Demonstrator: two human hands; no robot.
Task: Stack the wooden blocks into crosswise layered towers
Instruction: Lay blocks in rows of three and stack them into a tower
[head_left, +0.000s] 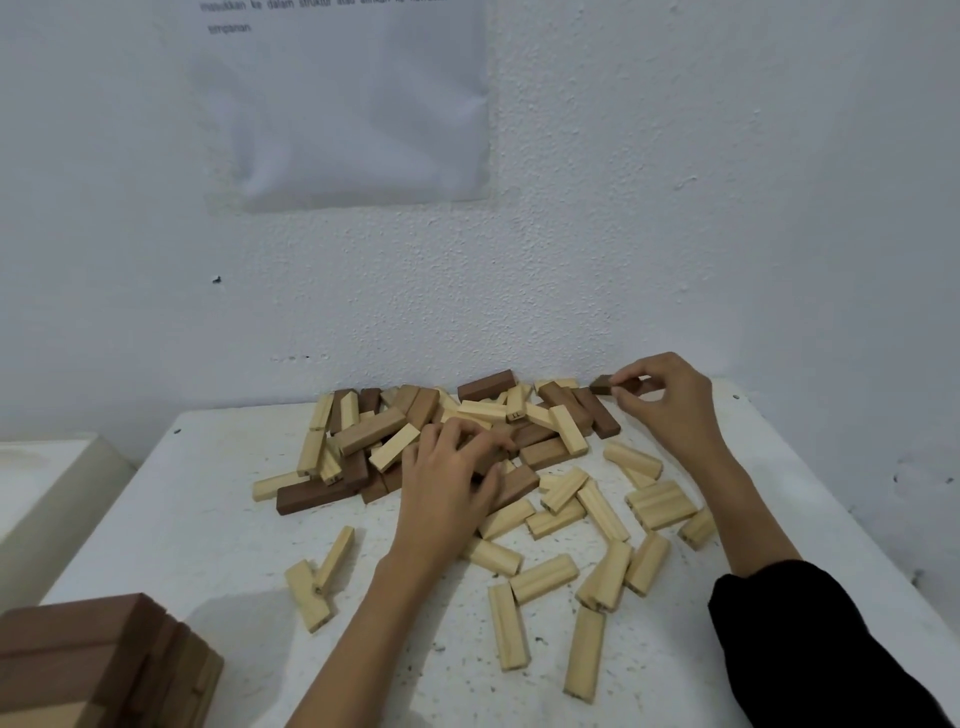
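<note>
Wooden blocks (363, 436), some pale and some dark brown, lie in a loose heap on the far half of a white speckled table (218, 519), pushed up near the white textured wall (675, 208). Many more pale blocks (545, 577) are scattered singly across the near right part of the tabletop, lying flat at all angles, and two of them rest touching each other towards the near left. The right hand (670, 400) is at the far right edge of the heap, close to the wall, where its thumb and fingertips pinch one end of a small dark brown block (602, 385) and hold it roughly level, just above the other blocks. The left hand (447, 483) reaches into the middle of the heap, palm down, its fingers curled over dark blocks with the thumb on the near side; the hand is blurred, so I cannot tell whether it actually grips one. A black sleeve (810, 639) covers the right forearm, while the left forearm is bare. At the near left corner stands a stacked tower (88, 660) of dark and lighter blocks in crosswise layers, cut off by the picture's edge. A sheet of paper (353, 104) with a few blurred printed lines hangs on the wall above the heap.
</note>
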